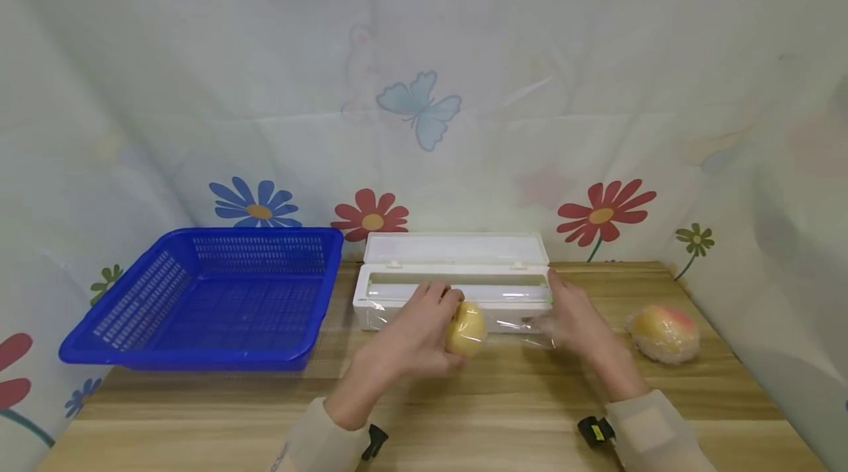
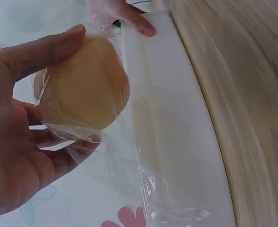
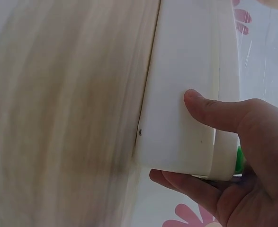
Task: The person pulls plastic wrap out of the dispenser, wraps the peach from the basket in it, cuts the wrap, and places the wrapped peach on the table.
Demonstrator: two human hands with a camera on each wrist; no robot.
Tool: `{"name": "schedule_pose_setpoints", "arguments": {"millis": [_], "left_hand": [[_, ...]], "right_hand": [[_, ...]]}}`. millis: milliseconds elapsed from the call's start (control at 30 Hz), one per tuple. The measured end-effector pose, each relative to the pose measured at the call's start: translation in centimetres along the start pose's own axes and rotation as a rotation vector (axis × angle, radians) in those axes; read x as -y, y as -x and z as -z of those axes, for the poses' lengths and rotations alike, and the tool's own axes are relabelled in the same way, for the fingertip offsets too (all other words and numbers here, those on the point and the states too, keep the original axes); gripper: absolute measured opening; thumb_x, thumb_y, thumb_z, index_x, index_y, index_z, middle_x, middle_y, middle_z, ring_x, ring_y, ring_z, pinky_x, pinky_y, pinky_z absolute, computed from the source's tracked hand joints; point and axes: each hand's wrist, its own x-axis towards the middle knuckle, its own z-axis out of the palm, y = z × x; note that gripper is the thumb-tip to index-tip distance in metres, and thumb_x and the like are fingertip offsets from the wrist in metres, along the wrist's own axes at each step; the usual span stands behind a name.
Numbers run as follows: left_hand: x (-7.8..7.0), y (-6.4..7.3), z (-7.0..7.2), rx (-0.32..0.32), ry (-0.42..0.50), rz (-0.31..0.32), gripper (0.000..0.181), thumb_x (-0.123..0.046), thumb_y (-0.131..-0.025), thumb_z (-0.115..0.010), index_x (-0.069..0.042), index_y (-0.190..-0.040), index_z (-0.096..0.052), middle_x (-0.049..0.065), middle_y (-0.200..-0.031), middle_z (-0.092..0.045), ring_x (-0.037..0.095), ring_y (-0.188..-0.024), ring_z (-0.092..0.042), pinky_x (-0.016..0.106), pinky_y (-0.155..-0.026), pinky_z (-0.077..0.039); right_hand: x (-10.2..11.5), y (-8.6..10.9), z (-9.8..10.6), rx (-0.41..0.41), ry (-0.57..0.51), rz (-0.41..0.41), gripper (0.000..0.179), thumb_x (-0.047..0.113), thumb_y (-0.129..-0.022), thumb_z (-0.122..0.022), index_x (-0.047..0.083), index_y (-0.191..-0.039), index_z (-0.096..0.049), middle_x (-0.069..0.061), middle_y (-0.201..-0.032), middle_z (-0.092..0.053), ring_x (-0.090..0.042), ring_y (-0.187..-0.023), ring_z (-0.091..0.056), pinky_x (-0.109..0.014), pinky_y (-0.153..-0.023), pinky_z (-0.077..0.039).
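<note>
A round yellow, peach-like fruit (image 1: pixel 467 330) with a reddish side is held between the thumb and fingers of my left hand (image 1: pixel 419 332). Clear cling film lies over the fruit (image 2: pixel 84 87) and stretches from it along the white box in the left wrist view. That box is a cling film dispenser (image 1: pixel 362 310), its lid (image 1: pixel 453 247) raised at the back and the film roll (image 1: pixel 490 291) showing inside. My right hand (image 1: pixel 578 321) grips the dispenser's right end, thumb (image 3: pixel 210 109) on the front face and fingers curled round the end.
To the left stands a blue plastic basket (image 1: pixel 311 310) with mesh sides. Another yellow-and-red fruit (image 1: pixel 665 333), wrapped in film, sits on the wooden table (image 1: pixel 503 413) at the right. Behind the table hangs a flower-printed curtain (image 1: pixel 464 177).
</note>
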Motion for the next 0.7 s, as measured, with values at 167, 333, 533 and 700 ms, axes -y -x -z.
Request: {"name": "schedule_pose_setpoints", "arguments": {"millis": [167,333,533,700], "left_hand": [[-0.2,0.8,0.1,0.027,-0.002,-0.032,0.074,-0.042,-0.072,-0.091,-0.006,-0.127,-0.057,0.004,-0.114,-0.054,0.021,-0.102,-0.051,0.029,-0.089,-0.05],[-0.4,1.5,0.3,0.05,-0.001,-0.057,0.075,-0.045,-0.072,-0.09,-0.006,-0.127,-0.058,0.003,-0.114,-0.055,0.02,-0.102,-0.052,0.028,-0.087,-0.049],[-0.9,2.1,0.5,0.082,0.007,-0.086,0.073,-0.047,-0.072,-0.089,-0.007,-0.126,-0.059,0.001,-0.11,-0.054,0.017,-0.097,-0.052,0.025,-0.084,-0.049],[-1.1,2.6,0.5,0.107,-0.003,-0.102,0.072,-0.048,-0.073,-0.088,-0.008,-0.125,-0.059,-0.001,-0.11,-0.055,0.016,-0.1,-0.055,0.028,-0.089,-0.049]], "right_hand": [[0.0,0.1,-0.3,-0.023,-0.003,0.023,0.084,0.019,-0.08,-0.09,-0.002,-0.144,-0.04,-0.029,-0.121,-0.064,-0.048,-0.111,-0.063,-0.064,-0.09,-0.051],[0.0,0.1,-0.4,-0.041,0.017,0.036,0.082,0.021,-0.079,-0.09,-0.003,-0.141,-0.042,-0.028,-0.116,-0.066,-0.048,-0.106,-0.065,-0.063,-0.086,-0.053],[-0.1,0.3,-0.4,-0.051,0.015,0.043,0.082,0.022,-0.08,-0.089,-0.004,-0.141,-0.041,-0.03,-0.108,-0.067,-0.048,-0.098,-0.067,-0.063,-0.082,-0.054],[-0.3,0.4,-0.4,-0.044,0.018,0.045,0.085,0.026,-0.084,-0.087,-0.001,-0.146,-0.037,-0.031,-0.111,-0.067,-0.049,-0.1,-0.067,-0.064,-0.082,-0.054]]}}
